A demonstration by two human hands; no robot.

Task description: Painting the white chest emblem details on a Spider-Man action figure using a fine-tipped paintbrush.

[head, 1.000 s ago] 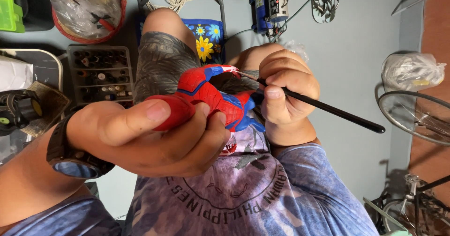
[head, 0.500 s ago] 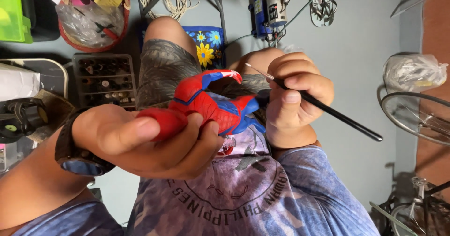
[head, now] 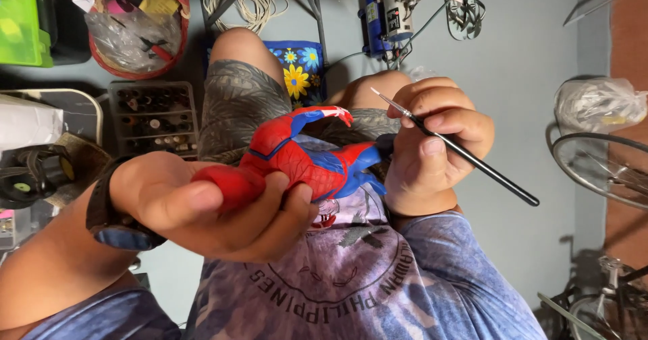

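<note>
Red-and-blue figure lay in left hand, grip wrapped round its red lower end, held above lap. Right hand pinched thin black paintbrush, bristle tip up near figure's raised arm, not touching. Compartment box of small bottles on floor beyond knee.

A red and blue figure is showing beside a black-handled brush and a blue, yellow-flowered cushion.
</note>
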